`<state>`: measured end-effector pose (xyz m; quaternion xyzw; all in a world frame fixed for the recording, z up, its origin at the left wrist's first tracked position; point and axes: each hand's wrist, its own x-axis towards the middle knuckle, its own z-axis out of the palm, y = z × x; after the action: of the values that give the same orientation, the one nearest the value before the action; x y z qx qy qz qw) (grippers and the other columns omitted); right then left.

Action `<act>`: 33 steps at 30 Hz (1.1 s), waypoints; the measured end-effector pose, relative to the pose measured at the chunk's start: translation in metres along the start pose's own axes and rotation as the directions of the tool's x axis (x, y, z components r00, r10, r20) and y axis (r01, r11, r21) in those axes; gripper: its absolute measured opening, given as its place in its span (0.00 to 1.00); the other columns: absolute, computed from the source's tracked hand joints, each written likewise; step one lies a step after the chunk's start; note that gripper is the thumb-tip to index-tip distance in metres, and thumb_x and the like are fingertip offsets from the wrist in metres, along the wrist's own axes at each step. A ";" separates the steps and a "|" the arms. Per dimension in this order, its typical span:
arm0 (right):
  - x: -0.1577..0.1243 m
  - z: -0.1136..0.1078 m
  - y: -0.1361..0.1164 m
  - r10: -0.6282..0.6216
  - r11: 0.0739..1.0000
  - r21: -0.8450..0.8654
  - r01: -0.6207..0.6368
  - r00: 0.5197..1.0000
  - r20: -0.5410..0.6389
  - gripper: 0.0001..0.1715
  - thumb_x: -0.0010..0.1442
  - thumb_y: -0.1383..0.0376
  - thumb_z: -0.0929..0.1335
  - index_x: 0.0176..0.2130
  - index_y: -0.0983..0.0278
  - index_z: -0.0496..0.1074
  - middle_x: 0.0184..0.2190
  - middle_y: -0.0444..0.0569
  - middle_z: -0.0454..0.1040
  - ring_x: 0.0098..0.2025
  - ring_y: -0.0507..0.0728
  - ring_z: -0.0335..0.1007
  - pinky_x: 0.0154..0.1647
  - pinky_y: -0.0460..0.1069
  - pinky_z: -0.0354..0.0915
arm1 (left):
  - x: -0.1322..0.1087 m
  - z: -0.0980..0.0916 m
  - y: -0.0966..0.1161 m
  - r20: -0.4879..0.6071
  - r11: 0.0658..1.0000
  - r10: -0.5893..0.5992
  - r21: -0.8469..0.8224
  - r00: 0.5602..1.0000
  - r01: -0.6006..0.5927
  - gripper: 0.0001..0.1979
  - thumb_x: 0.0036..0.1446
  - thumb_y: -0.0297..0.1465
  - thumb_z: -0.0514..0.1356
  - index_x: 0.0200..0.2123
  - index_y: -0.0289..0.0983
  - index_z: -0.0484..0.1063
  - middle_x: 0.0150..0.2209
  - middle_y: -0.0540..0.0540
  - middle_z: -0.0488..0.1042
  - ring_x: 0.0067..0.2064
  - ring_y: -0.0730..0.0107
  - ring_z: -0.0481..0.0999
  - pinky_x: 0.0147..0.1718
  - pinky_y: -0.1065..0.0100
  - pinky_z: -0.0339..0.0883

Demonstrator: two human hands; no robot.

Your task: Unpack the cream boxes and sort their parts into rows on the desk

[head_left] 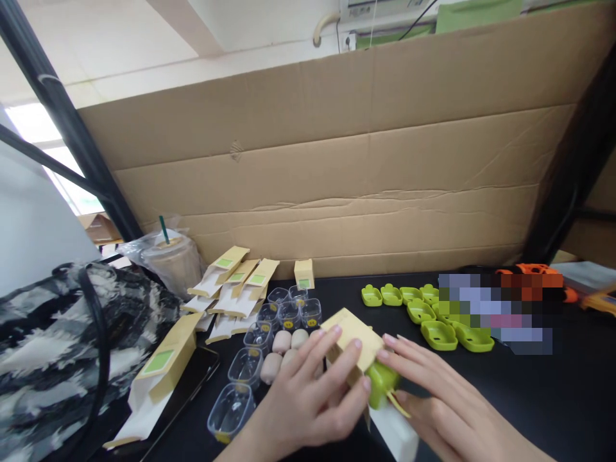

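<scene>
My left hand [320, 391] is wrapped over a small yellow box [356, 337] near the bottom middle. At the box's lower right end, my right hand [437, 394] holds a green case [380, 384] with a yellow strap hanging from it. The case is partly inside or against the box's end; which one I cannot tell. A white flap [394, 433] extends below the case. Just left of the box, several beige round pieces [282, 342] sit beside clear plastic cups [245, 366], partly hidden by my left hand.
Flattened yellow boxes [233, 289] and an opened one [168, 362] lie left, near a dark phone [192, 391] and a bagged drink cup [173, 263]. One small box [304, 274] stands at the back. Green trays [439, 335] lie right. Cardboard [327, 173] walls the back.
</scene>
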<state>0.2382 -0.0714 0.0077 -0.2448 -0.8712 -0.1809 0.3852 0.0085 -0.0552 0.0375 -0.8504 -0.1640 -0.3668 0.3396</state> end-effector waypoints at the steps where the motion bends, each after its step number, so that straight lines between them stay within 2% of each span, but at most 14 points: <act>1: -0.001 0.000 0.001 0.009 1.000 -0.007 -0.009 1.000 0.002 0.17 0.67 0.70 0.58 0.37 0.62 0.73 0.54 0.51 0.72 0.62 0.60 0.58 0.56 0.57 0.66 | 0.000 0.001 0.003 0.004 1.000 0.014 -0.026 1.000 -0.014 0.09 0.54 0.25 0.60 0.39 0.39 0.70 0.45 0.46 0.77 0.54 0.57 0.71 0.50 0.57 0.69; 4: -0.001 -0.002 0.003 0.038 0.999 -0.015 -0.038 0.999 0.024 0.16 0.67 0.68 0.58 0.49 0.61 0.70 0.53 0.51 0.73 0.58 0.58 0.64 0.55 0.54 0.67 | 0.002 0.002 0.010 -0.030 0.997 0.014 -0.071 0.999 -0.016 0.09 0.53 0.26 0.60 0.38 0.43 0.70 0.45 0.50 0.77 0.55 0.59 0.70 0.52 0.57 0.67; 7: -0.003 -0.005 0.005 0.031 0.999 0.008 -0.031 0.999 0.032 0.20 0.66 0.69 0.58 0.56 0.65 0.65 0.52 0.52 0.73 0.56 0.57 0.67 0.55 0.51 0.67 | 0.005 -0.002 0.011 -0.073 0.996 -0.051 -0.078 0.996 0.046 0.07 0.56 0.27 0.56 0.38 0.42 0.70 0.39 0.51 0.78 0.53 0.65 0.72 0.56 0.61 0.63; 10: -0.010 -0.004 0.002 -0.038 0.998 0.041 0.038 0.999 -0.005 0.20 0.66 0.70 0.59 0.56 0.66 0.65 0.49 0.51 0.76 0.53 0.56 0.71 0.59 0.52 0.62 | 0.006 -0.007 0.009 -0.034 0.997 -0.032 -0.073 0.999 0.029 0.10 0.62 0.30 0.51 0.42 0.39 0.71 0.35 0.54 0.79 0.48 0.75 0.74 0.58 0.71 0.57; 12: -0.014 -0.003 -0.004 -0.060 0.998 0.029 0.061 0.996 -0.061 0.17 0.65 0.72 0.61 0.53 0.64 0.67 0.42 0.47 0.80 0.46 0.54 0.76 0.62 0.53 0.58 | 0.005 -0.010 0.008 -0.024 0.998 0.007 -0.062 1.000 -0.009 0.10 0.64 0.31 0.50 0.42 0.40 0.71 0.33 0.56 0.79 0.45 0.79 0.75 0.59 0.75 0.53; 13: -0.015 -0.003 -0.007 -0.057 0.998 0.016 0.059 0.994 -0.089 0.17 0.64 0.73 0.62 0.51 0.62 0.68 0.38 0.44 0.81 0.42 0.53 0.78 0.64 0.54 0.57 | 0.004 -0.011 0.009 -0.027 0.998 0.006 -0.065 1.000 -0.008 0.10 0.64 0.31 0.50 0.42 0.40 0.71 0.32 0.56 0.78 0.44 0.79 0.75 0.60 0.75 0.52; 15: -0.016 -0.003 -0.012 -0.052 0.999 -0.002 0.052 0.994 -0.092 0.15 0.64 0.74 0.63 0.49 0.61 0.69 0.35 0.43 0.82 0.40 0.53 0.79 0.64 0.53 0.56 | 0.005 -0.010 0.009 -0.053 0.995 -0.040 -0.088 0.998 0.036 0.08 0.63 0.30 0.51 0.40 0.42 0.71 0.32 0.55 0.78 0.46 0.75 0.74 0.61 0.68 0.54; 18: -0.013 -0.004 -0.013 0.008 1.000 0.025 -0.006 0.998 -0.057 0.15 0.65 0.73 0.61 0.50 0.62 0.67 0.40 0.46 0.81 0.45 0.54 0.77 0.62 0.52 0.60 | 0.006 -0.007 0.009 -0.078 0.987 -0.118 -0.123 0.990 0.108 0.09 0.58 0.24 0.55 0.38 0.45 0.68 0.39 0.51 0.76 0.50 0.67 0.71 0.56 0.56 0.62; 20: -0.012 -0.003 -0.010 0.048 0.997 0.056 -0.046 0.998 -0.039 0.17 0.65 0.73 0.60 0.52 0.63 0.66 0.43 0.47 0.80 0.48 0.54 0.75 0.60 0.52 0.63 | 0.007 -0.005 0.009 -0.069 0.987 -0.119 -0.119 0.990 0.110 0.13 0.55 0.21 0.57 0.38 0.45 0.68 0.43 0.49 0.74 0.52 0.65 0.69 0.54 0.56 0.64; 23: -0.013 0.000 -0.006 0.041 0.996 0.077 -0.037 0.998 -0.046 0.20 0.64 0.73 0.61 0.54 0.63 0.65 0.44 0.47 0.79 0.47 0.54 0.75 0.59 0.52 0.63 | 0.006 -0.005 0.009 -0.066 0.992 -0.067 -0.114 0.996 0.059 0.11 0.55 0.25 0.59 0.39 0.46 0.69 0.43 0.50 0.72 0.53 0.68 0.66 0.59 0.57 0.59; 27: -0.017 0.002 -0.010 0.029 0.996 0.085 -0.017 0.990 -0.139 0.21 0.63 0.74 0.64 0.54 0.61 0.66 0.37 0.43 0.82 0.42 0.54 0.78 0.62 0.53 0.60 | 0.001 -0.008 0.008 -0.079 0.994 0.015 -0.110 0.997 -0.024 0.03 0.58 0.32 0.59 0.34 0.48 0.71 0.42 0.55 0.71 0.55 0.73 0.61 0.64 0.58 0.47; 29: -0.018 0.002 -0.013 0.056 0.994 0.098 -0.043 0.988 -0.141 0.21 0.63 0.73 0.64 0.54 0.59 0.66 0.37 0.45 0.82 0.45 0.56 0.77 0.60 0.55 0.62 | 0.000 -0.009 0.007 -0.106 0.996 0.020 -0.082 0.994 -0.029 0.03 0.56 0.31 0.61 0.34 0.47 0.71 0.41 0.55 0.72 0.55 0.72 0.61 0.64 0.57 0.48; 31: -0.018 0.001 -0.014 0.089 0.988 0.136 -0.073 0.990 -0.109 0.21 0.65 0.72 0.62 0.56 0.58 0.65 0.43 0.48 0.80 0.51 0.59 0.73 0.59 0.58 0.63 | 0.000 -0.008 0.006 -0.114 0.997 0.002 -0.075 0.993 -0.011 0.06 0.56 0.27 0.61 0.36 0.45 0.71 0.39 0.53 0.73 0.55 0.71 0.63 0.63 0.56 0.51; 33: -0.018 0.001 -0.012 0.109 0.979 0.184 -0.093 0.991 -0.079 0.25 0.65 0.71 0.60 0.59 0.58 0.60 0.48 0.49 0.77 0.55 0.60 0.68 0.60 0.60 0.62 | 0.000 -0.005 0.005 -0.081 0.991 -0.070 -0.118 0.994 0.060 0.10 0.56 0.23 0.59 0.42 0.40 0.69 0.40 0.50 0.76 0.55 0.70 0.65 0.62 0.58 0.55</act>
<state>0.2416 -0.0862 -0.0082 -0.2447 -0.8525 -0.0924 0.4526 0.0086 -0.0625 0.0375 -0.8465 -0.1558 -0.4223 0.2844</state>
